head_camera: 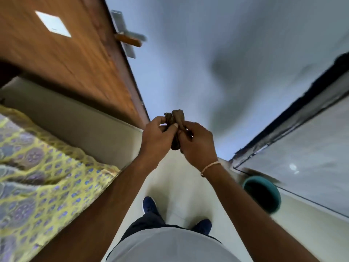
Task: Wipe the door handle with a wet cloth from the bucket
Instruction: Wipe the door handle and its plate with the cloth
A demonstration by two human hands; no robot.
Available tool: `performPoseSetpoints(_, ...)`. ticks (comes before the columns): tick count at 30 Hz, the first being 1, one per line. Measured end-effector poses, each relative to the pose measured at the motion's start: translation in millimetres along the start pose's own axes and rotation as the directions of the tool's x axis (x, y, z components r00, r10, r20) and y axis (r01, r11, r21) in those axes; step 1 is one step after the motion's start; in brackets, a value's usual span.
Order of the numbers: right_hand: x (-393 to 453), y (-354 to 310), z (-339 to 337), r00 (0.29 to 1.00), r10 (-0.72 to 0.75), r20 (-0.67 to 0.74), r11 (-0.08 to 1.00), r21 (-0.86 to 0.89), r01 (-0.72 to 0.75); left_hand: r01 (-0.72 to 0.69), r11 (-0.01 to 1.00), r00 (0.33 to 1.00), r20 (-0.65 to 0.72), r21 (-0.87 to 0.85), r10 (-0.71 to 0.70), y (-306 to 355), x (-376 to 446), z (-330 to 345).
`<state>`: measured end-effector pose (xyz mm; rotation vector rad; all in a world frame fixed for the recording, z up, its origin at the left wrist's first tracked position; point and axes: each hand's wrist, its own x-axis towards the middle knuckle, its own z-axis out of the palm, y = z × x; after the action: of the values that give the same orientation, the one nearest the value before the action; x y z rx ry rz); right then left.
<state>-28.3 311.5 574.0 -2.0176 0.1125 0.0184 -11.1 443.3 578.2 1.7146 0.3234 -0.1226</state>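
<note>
both hands, left and right, were closed on the twisted cloth, well short of the door handle. risk: drips on the floor, slip hazard.

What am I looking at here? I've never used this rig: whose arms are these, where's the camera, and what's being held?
There is one picture, from a wide-angle camera on a person's head, looking forward and down, so walls bend. The two bare arms are the person's own. The left hand and right hand together grip a bunched brown cloth in front of the body. The brown wooden door stands up left, with its metal lever handle untouched. The round teal bucket sits on the pale floor at right. A patterned yellow bedspread lies at left.
</note>
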Motion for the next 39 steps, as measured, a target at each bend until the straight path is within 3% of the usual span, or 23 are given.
performPoseSetpoints(4,18.9,-27.4,64.0,0.978,-0.181,0.105,0.964,-0.176,0.197,0.11,0.967,0.993,-0.011,-0.229,-0.115,-1.8,30.2,-55.8)
performPoseSetpoints(10,50.3,-63.9,151.8,0.92,-0.283,0.272,0.935,-0.137,0.328,0.182,0.956,0.972,-0.106,-0.23,-0.21,-21.8,95.4,-157.0)
performPoseSetpoints(12,64.6,-71.9,168.5,0.954,-0.222,0.201,0.969,-0.062,0.239,0.19,0.957,0.972,-0.095,-0.22,-0.215,-22.5,114.1,-182.0)
performPoseSetpoints(14,86.4,-76.4,180.6,0.996,-0.04,0.074,0.997,0.068,0.035,0.193,0.95,0.976,-0.049,-0.244,-0.21,-15.1,131.0,-204.6)
performPoseSetpoints(16,113.1,-80.3,187.1,0.991,0.134,0.011,0.971,0.198,-0.133,0.2,0.936,0.979,0.024,-0.29,-0.202,-3.1,147.9,-222.2)
performPoseSetpoints(18,143.2,-85.0,186.9,0.973,0.226,0.05,0.935,0.267,-0.231,0.202,0.922,0.979,0.089,-0.33,-0.182,8.3,165.9,-233.8)
performPoseSetpoints(21,182.1,-95.6,185.0,0.922,0.284,0.263,0.834,0.406,-0.373,0.211,0.919,0.975,0.14,-0.334,-0.173,18.2,200.2,-245.5)
performPoseSetpoints(26,239.5,-98.7,200.7,0.944,0.187,0.273,0.937,0.237,-0.254,0.265,0.945,0.964,0.056,-0.192,-0.258,16.9,263.1,-259.2)
performPoseSetpoints(30,283.3,-101.5,222.5,0.959,0.181,0.216,0.964,0.152,-0.216,0.299,0.935,0.95,-0.028,-0.191,-0.31,21.9,308.7,-263.4)
performPoseSetpoints(34,319.8,-97.0,242.9,0.969,0.181,0.171,0.979,0.058,-0.193,0.214,0.962,0.97,-0.08,-0.167,-0.229,35.6,340.3,-262.2)
performPoseSetpoints(39,346.3,-97.8,255.2,0.971,0.195,0.139,0.98,0.001,-0.197,0.086,0.995,0.988,-0.132,0.053,-0.079,33.7,378.8,-269.5)
